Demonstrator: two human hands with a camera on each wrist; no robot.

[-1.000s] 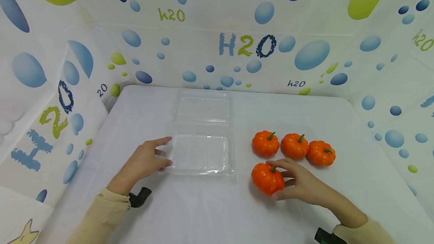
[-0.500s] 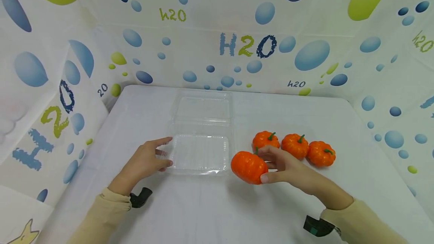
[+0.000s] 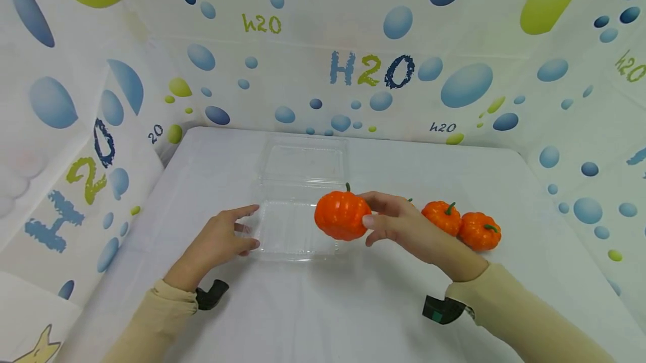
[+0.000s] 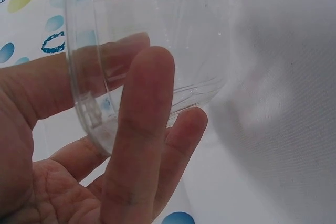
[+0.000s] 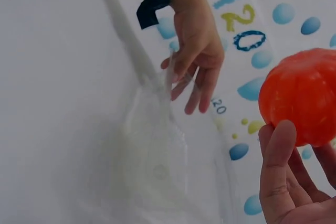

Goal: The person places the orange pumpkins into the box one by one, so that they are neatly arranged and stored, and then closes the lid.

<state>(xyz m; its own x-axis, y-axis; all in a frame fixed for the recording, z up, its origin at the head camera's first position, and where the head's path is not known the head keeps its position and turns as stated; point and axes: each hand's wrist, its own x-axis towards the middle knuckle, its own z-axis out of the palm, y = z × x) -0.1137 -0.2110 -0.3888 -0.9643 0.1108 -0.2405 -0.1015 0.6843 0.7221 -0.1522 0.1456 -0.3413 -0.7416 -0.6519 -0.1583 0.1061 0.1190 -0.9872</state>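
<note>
An orange toy pumpkin with a green stem is held up by my right hand, thumb on one side and fingers on the other. It hangs above the right part of a clear plastic clamshell box, which lies unfolded with its lid toward the back. At the box's left edge is my left hand, its fingers spread and fairly straight along the rim. The left wrist view shows the clear wall between thumb and fingers. In the right wrist view the pumpkin sits at the fingertips.
Two more pumpkins, a middle one and a right one, rest on the white tablecloth to the right. Another is mostly hidden behind my right hand. A patterned curtain rises behind the table.
My right hand has lifted the front pumpkin off the table and carried it left and up, over the box's right side. The left hand has stayed at the box's edge.
</note>
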